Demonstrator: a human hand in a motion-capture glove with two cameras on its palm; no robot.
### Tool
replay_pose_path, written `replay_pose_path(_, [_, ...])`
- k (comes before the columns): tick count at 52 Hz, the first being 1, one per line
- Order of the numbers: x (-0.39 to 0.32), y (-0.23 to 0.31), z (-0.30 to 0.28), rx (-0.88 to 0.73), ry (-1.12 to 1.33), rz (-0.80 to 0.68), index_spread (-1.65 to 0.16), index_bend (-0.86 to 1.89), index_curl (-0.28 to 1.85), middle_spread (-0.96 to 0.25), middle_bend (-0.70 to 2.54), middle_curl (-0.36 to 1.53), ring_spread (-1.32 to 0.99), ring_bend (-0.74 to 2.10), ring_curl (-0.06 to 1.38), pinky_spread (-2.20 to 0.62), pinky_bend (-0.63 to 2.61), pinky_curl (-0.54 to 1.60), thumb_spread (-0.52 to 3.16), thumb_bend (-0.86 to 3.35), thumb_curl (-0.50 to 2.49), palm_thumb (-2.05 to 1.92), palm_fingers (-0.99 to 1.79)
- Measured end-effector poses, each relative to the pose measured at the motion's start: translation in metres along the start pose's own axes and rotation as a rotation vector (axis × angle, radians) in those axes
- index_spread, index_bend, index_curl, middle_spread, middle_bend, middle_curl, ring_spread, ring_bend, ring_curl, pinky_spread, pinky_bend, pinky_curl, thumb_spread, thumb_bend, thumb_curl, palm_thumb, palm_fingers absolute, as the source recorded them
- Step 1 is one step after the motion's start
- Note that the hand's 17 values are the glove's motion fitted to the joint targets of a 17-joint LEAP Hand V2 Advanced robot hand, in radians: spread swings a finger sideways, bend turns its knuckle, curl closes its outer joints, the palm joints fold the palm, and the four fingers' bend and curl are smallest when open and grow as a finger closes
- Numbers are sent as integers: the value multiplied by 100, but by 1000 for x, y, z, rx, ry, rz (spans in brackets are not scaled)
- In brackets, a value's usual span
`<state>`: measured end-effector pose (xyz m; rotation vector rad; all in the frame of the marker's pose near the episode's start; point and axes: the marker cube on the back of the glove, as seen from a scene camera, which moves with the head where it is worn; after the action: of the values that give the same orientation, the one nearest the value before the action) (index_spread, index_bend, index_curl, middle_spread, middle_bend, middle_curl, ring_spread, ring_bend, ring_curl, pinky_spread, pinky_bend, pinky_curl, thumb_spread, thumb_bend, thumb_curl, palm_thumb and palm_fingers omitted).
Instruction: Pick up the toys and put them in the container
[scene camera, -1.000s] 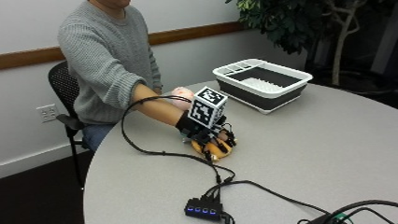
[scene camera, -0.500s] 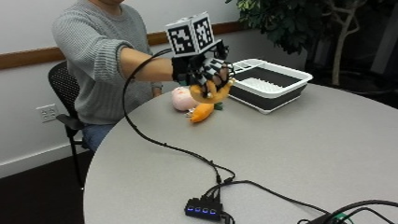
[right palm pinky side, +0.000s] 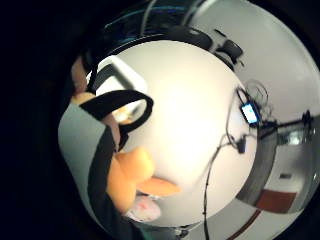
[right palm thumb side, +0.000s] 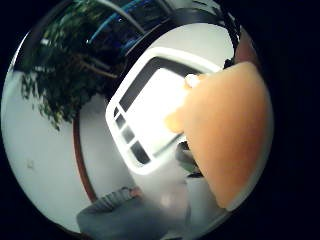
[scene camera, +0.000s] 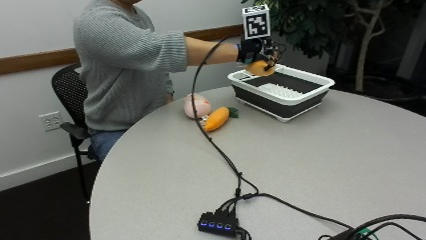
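Outside view: hand up over near corner of container, fingers curled round orange toy, not yet dropped; carrot toy and pink toy left on worktop, below and behind hand

Thumb-side palm view: orange toy close against palm, container beneath, inside apparently bare

Little-finger-side view: carrot toy and pink toy on worktop, container out of sight

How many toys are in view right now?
3: an orange toy held by the gloved right hand above the container; carrot toy and pink toy on the table.

Open container top, unobstructed
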<state>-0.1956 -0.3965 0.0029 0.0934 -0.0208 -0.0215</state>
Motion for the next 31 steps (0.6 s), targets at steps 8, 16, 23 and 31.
replay_pose_path(8, [-40, -24, 18, 0, 213, 15, -54, 48, 88, -23, 78, 68, -60, 90, 63, -40, 103, 44, 69, 12, 102, 63, 76])
replay_pose_path(16, [-56, -29, 35, -79, 76, 4, -55, 41, 93, -23, 71, 70, -60, 88, 66, -39, 112, 45, 70, 11, 106, 61, 61])
replay_pose_path(23, [-59, -20, 50, -215, -71, -59, -44, 4, 78, -19, 29, 56, -37, 53, 60, -18, 132, 51, 97, -14, 83, 12, -47])
replay_pose_path(31, [-55, -13, 51, -201, -67, -94, -35, 2, 55, -12, 11, 45, -18, 19, 44, -3, 118, 43, 102, -9, 65, -8, -45])
